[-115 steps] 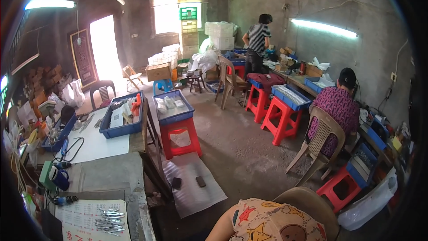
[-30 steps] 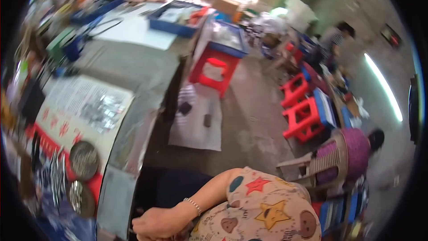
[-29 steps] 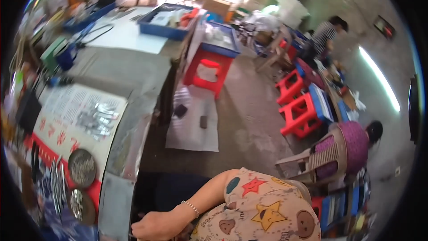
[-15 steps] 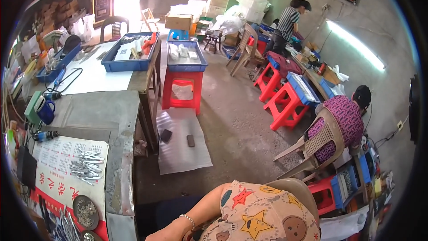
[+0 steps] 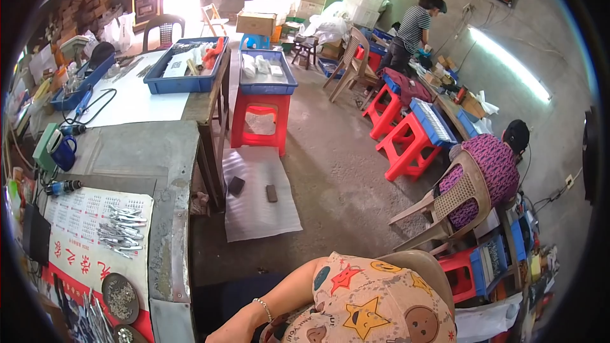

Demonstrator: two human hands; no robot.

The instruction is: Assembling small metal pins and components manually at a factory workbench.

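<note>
Only part of my right hand shows, at the lower edge, where the frame cuts off its fingers. Whatever it holds or touches is hidden. A beaded bracelet circles the wrist, and the arm comes out of a tan sleeve printed with stars and cartoon faces. My left hand is outside the picture. Left of the arm stands a grey-topped workbench. On it lie a pile of slim silver metal pieces on a printed calendar sheet and a round dark dish of small metal parts.
Blue trays hold goods on the far table; another tray tops a red stool. A foam sheet covers some floor. One co-worker sits in a plastic chair at right; another stands farther back.
The view has shifted very slightly. My right arm keeps nearly the same pose at the lower edge. The standing co-worker's head and arms have moved a little.
</note>
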